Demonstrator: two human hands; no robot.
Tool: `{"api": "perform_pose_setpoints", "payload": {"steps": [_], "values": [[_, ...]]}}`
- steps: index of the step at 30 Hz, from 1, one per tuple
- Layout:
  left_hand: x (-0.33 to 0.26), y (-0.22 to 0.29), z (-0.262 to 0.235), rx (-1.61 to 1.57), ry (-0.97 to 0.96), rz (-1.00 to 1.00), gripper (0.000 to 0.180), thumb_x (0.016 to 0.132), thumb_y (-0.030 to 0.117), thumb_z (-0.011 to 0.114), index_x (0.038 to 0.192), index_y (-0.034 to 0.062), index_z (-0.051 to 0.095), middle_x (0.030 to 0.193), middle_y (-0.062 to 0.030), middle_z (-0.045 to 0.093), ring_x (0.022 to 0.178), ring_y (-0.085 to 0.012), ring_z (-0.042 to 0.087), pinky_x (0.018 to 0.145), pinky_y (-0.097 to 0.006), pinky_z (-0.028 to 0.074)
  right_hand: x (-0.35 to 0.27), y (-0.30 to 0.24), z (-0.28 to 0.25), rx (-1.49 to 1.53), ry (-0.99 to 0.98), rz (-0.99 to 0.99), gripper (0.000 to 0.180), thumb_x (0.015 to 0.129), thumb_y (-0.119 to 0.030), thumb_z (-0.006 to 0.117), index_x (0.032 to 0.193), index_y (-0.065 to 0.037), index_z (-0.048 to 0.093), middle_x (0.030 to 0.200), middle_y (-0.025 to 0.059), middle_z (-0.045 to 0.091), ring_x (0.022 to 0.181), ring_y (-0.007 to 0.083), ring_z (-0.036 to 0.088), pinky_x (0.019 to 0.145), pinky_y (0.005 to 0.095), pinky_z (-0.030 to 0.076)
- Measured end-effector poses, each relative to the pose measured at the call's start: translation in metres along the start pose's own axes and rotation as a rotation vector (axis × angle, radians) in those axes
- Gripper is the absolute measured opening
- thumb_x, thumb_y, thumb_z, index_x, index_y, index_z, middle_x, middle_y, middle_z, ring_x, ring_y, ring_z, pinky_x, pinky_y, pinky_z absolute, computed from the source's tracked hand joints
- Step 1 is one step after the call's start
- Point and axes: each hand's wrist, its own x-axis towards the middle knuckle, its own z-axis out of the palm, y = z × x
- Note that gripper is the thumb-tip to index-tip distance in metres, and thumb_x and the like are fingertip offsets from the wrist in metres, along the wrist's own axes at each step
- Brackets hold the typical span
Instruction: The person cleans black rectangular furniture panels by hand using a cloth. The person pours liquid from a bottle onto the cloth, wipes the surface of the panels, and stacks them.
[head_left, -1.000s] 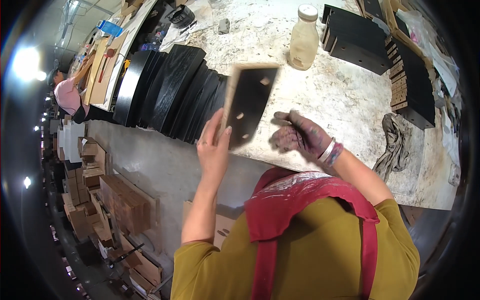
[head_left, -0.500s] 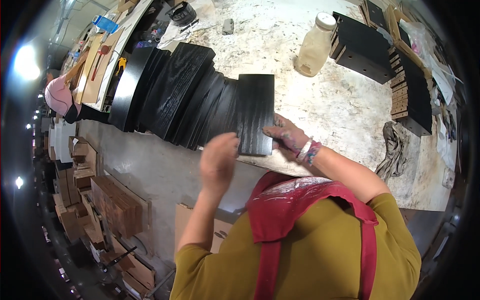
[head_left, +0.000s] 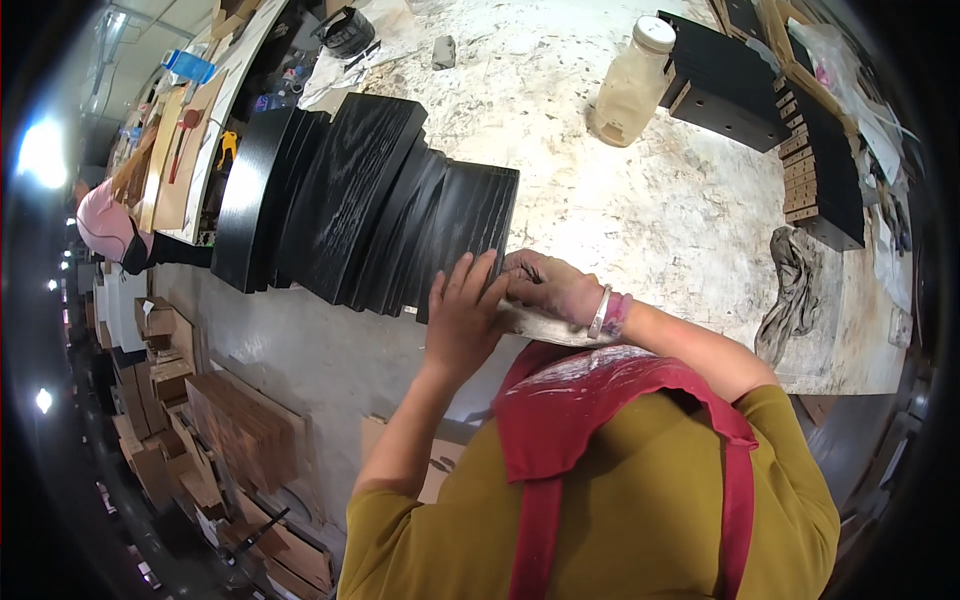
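A row of black wooden boards (head_left: 350, 190) with visible grain leans together along the table's near left edge. My bare left hand (head_left: 465, 310) rests with its fingers spread on the lower face of the nearest black board (head_left: 478, 212), the rightmost of the row. At that board's lower right edge is my right hand (head_left: 560, 290), in a stained covering with a pale band at the wrist. Its fingers are bent and closed on the edge; the fingertips are partly hidden.
On the worn white table (head_left: 540, 90) stands a cloudy plastic jar (head_left: 630, 90). Stacked black drilled pieces (head_left: 725, 95) lie at the far right, above a crumpled dark rag (head_left: 788, 290). A black tub (head_left: 345, 33) sits at the back. Brown boards (head_left: 245, 430) and cartons stand low left.
The nearest board has moved left and tilted against the row. My left hand has come down onto its face with spread fingers. My right hand has moved slightly left with the board's edge.
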Motion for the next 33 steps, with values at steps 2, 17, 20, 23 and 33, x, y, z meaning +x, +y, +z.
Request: {"api": "perform_pose_setpoints", "payload": {"steps": [2,17,20,23,33], "values": [[0.001,-0.009,0.002,-0.045,-0.003,0.002,0.047,0.075,0.006,0.065,0.119,0.0184,0.058,0.143,-0.006,0.042,0.135,-0.0312,0.035,0.109,-0.053,0.024,-0.003,0.015,0.005,0.163,0.001,-0.043,0.037,0.093,-0.024,0.059,0.122,-0.001,0.052,0.097,0.0072,0.064,0.089,0.0121,0.058,0.079,0.0274,0.047],[-0.007,-0.019,0.009,-0.065,0.026,0.431,0.043,0.067,-0.003,0.061,0.109,0.0069,0.06,0.132,-0.0132,0.052,0.124,-0.0345,0.049,0.104,-0.047,0.039,-0.133,0.077,-0.088,0.499,0.288,0.044,0.031,0.092,-0.011,0.06,0.118,0.005,0.052,0.108,0.0125,0.062,0.099,0.0185,0.059,0.092,0.029,0.047],[0.006,-0.022,0.005,-0.035,0.126,0.326,0.043,0.066,-0.006,0.06,0.108,0.0016,0.06,0.132,-0.0175,0.049,0.121,-0.0386,0.049,0.101,-0.045,0.042,-0.142,0.081,-0.095,0.58,0.289,0.014,0.033,0.091,-0.01,0.059,0.12,0.005,0.05,0.107,0.0113,0.063,0.099,0.0182,0.06,0.092,0.029,0.047],[0.005,-0.024,0.01,-0.025,0.161,0.223,0.041,0.069,-0.006,0.059,0.11,0.0018,0.06,0.134,-0.0165,0.048,0.123,-0.0379,0.047,0.102,-0.045,0.041,-0.161,0.068,-0.1,0.513,0.364,-0.031,0.032,0.092,-0.011,0.053,0.12,0.005,0.052,0.108,0.0122,0.063,0.103,0.0172,0.06,0.091,0.0271,0.047],[0.075,0.094,0.029,-0.441,0.249,0.196,0.03,0.083,-0.003,0.057,0.112,0.0018,0.061,0.123,-0.0163,0.056,0.11,-0.0306,0.058,0.091,-0.036,0.048,-0.294,0.119,-0.194,-0.907,1.273,0.152,0.078,0.071,-0.021,0.073,0.137,0.002,0.04,0.139,0.0224,0.044,0.132,0.0386,0.038,0.112,0.0435,0.027]]}}
